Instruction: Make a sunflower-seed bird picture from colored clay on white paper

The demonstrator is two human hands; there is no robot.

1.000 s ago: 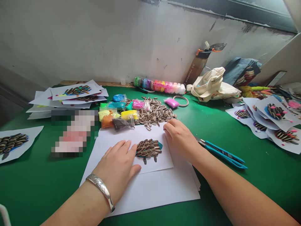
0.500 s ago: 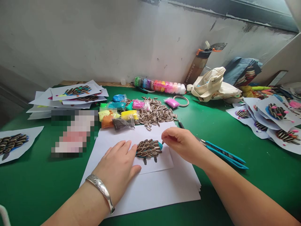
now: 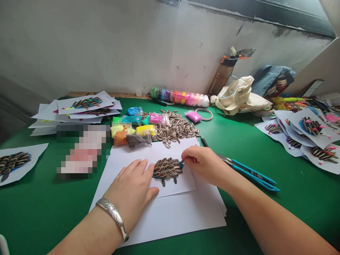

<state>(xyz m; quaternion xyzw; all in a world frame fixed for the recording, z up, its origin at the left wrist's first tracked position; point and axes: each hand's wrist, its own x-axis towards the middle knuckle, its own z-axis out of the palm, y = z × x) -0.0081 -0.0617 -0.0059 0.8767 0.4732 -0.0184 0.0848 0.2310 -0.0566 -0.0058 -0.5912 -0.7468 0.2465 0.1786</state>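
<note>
Head view looks down across a green worktop [image 3: 39,219] pushed against a scuffed white wall [image 3: 92,46]. Along the far edge stand a row of colored clay tubs [image 3: 177,97], a brown water bottle [image 3: 223,74] and a cream canvas bag [image 3: 239,95]. Nearer that edge lie bagged clay [image 3: 138,129] and a heap of striped sunflower seeds [image 3: 175,127]. Finished seed collages [image 3: 310,127] are fanned out at the right end, more collages [image 3: 87,104] are stacked toward the left, and a pixelated patch [image 3: 82,150] blurs whatever lies left of center. A blue-handled cutter [image 3: 252,173] lies just right of the right hand [image 3: 202,164]. That hand's thumb and forefinger [image 3: 187,156] pinch a thin dark tool [image 3: 204,141], whose long axis slants from the far right down to the left, its tip pointing at the teal clay [image 3: 181,163] at the right end of a seed hedgehog collage [image 3: 168,168]. The collage's long axis runs nearly across the white paper sheets [image 3: 172,219], with its dark feet toward the person. The left hand [image 3: 130,189], wearing a silver cuff bangle [image 3: 113,219], lies flat on the paper with its fingers [image 3: 134,168] spread, just left of the collage.
</note>
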